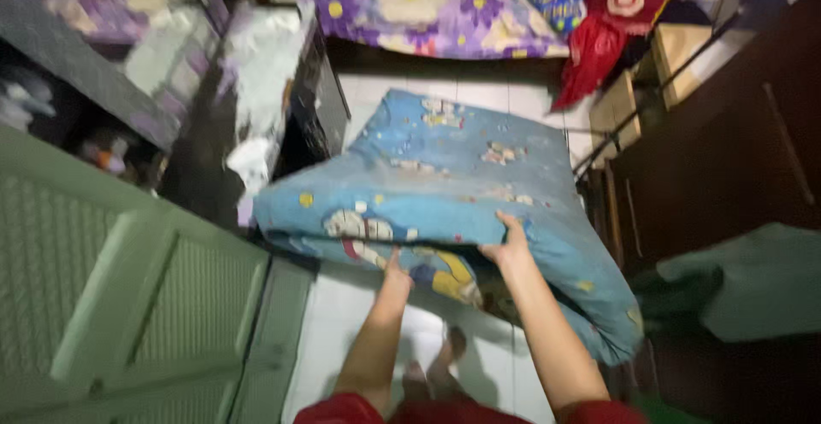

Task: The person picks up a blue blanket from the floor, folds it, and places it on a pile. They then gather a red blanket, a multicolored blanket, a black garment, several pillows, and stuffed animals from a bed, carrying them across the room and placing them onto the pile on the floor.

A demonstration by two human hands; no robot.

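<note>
Both bare arms extend forward from red sleeves at the near edge, the left hand [397, 272] raised with fingers hidden from view, the right hand [510, 241] set farther and higher, fingers curled in a closed grip.

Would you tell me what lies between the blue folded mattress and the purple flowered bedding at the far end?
In the head view, only bare white floor tiles separate the blue folded mattress from the purple flowered bedding.
</note>
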